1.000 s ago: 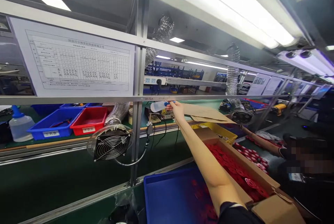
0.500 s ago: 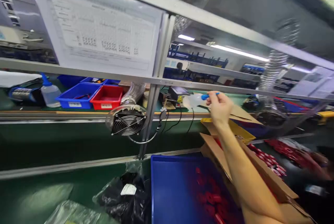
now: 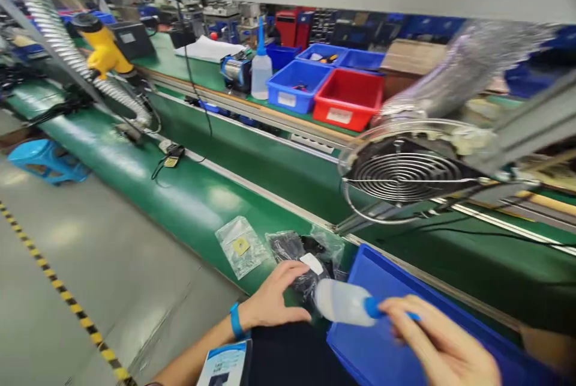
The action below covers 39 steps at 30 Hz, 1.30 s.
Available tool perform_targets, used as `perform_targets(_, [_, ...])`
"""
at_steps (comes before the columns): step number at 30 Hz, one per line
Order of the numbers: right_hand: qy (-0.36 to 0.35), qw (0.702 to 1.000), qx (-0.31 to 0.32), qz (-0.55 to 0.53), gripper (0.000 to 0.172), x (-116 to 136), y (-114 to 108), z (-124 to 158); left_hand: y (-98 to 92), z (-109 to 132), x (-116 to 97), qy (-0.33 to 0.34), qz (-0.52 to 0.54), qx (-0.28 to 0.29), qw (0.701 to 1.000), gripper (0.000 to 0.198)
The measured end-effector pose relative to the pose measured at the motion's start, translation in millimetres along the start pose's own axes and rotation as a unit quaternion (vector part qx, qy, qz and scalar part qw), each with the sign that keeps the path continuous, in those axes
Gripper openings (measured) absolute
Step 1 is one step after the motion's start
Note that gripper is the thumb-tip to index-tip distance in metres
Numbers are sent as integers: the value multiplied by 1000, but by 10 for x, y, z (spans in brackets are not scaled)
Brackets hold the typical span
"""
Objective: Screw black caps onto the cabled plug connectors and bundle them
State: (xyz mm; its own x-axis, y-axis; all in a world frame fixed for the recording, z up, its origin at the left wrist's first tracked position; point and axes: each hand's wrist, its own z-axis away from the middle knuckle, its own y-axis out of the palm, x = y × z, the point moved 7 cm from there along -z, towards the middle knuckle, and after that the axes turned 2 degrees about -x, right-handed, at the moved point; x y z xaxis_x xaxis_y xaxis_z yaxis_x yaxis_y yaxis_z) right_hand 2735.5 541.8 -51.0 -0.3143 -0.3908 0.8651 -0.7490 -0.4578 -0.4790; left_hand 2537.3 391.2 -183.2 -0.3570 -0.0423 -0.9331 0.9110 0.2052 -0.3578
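Note:
A translucent plastic squeeze bottle (image 3: 344, 302) with a blue cap and spout lies tilted sideways in the air. My right hand (image 3: 443, 338) grips it by the blue spout, over the edge of a blue tray (image 3: 382, 290). To the left of the bottle's base, my left hand (image 3: 274, 299) holds nothing, its thumb and fingers spread apart. A blue band circles that wrist. Just beyond the left fingers is a clear plastic bag of black parts (image 3: 297, 254) with a white label.
A small clear bag (image 3: 242, 246) lies on the green bench (image 3: 189, 194). A fan (image 3: 400, 176) on a foil duct hangs at the right. Blue (image 3: 299, 83) and red (image 3: 346, 98) bins and another squeeze bottle (image 3: 261, 71) stand on the shelf. A printed box (image 3: 225, 365) is at the bottom.
My view has swung left and down. The right hand has brought the bottle from the shelf level down above the tray. The left hand has come into view, open.

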Motion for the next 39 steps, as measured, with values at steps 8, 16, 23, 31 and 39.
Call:
perform_targets(8, [19, 963, 260, -64, 33, -245, 1880, 81, -125, 407, 678, -114, -83, -99, 985, 57])
perform_targets(16, [57, 954, 290, -48, 42, -937, 2161, 186, -675, 1481, 1964, -364, -247, -178, 880, 47])
perform_targets(23, [61, 951, 302, -14, 40, -1235, 2185, 315, -756, 1746, 2324, -470, -317, -122, 814, 46])
perform_targets(31, [59, 949, 308, -12, 38, -1154, 2283, 322, -777, 1642, 2348, -490, -355, -75, 793, 51])
perform_targets(39, [72, 949, 306, -18, 39, -1171, 2300, 404, -863, 1590, 2308, -483, -379, -46, 788, 49])
